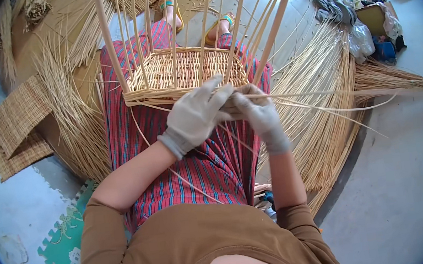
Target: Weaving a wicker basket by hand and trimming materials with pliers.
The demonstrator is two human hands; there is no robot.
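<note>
A partly woven wicker basket (pixel 177 67) rests on my lap, its tall upright stakes and two thicker corner rods pointing away from me. Both my hands wear pale work gloves. At the near edge of the base, my left hand (pixel 191 118) grips the woven border, its fingers over the rim. Close beside it, my right hand (pixel 264 120) is closed on thin wicker strands (pixel 317 91) at the near right corner; their loose ends trail off to the right. Another strand (pixel 139 125) hangs from the near left corner and curves down across my lap.
Long bundles of wicker rods (pixel 321 124) spread over the floor at right, with another bundle (pixel 74 106) at left. Woven panels (pixel 16 129) and a green foam mat (pixel 68 234) lie farther left. Bags and boxes (pixel 375 22) stand at the far right.
</note>
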